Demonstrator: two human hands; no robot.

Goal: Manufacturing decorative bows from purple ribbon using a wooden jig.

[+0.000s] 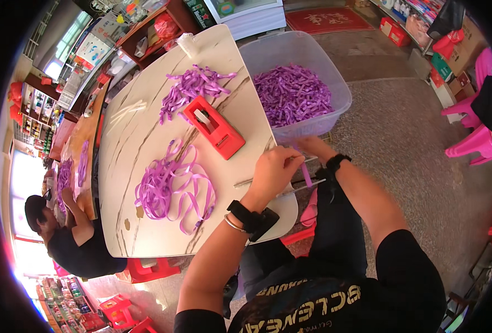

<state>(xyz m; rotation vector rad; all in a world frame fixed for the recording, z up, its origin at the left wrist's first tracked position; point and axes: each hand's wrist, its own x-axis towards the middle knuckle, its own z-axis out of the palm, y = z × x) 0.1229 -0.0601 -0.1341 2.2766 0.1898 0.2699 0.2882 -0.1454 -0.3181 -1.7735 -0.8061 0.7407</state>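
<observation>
At the right edge of the marble-patterned table (240, 222), my left hand (276, 169) pinches a purple ribbon (306, 175), whose short end hangs down. Close beside it, my right hand (315, 147) has its fingers closed at the ribbon's upper part, below the clear plastic bin (340, 91); its fingertips are partly hidden. Many short purple ribbon pieces (293, 94) fill the bin. A red tape dispenser (218, 130) lies on the table, touching a pile of purple strips (193, 89). Nearer to me, a loose tangle of long purple ribbon (168, 188) spreads out.
Thin white sticks (126, 115) and a white cup-like container (187, 45) rest on the table's far side. Another person (71, 233) sits at the left by a wooden table with purple ribbons (64, 177). Pink stools (482, 119) stand at the right.
</observation>
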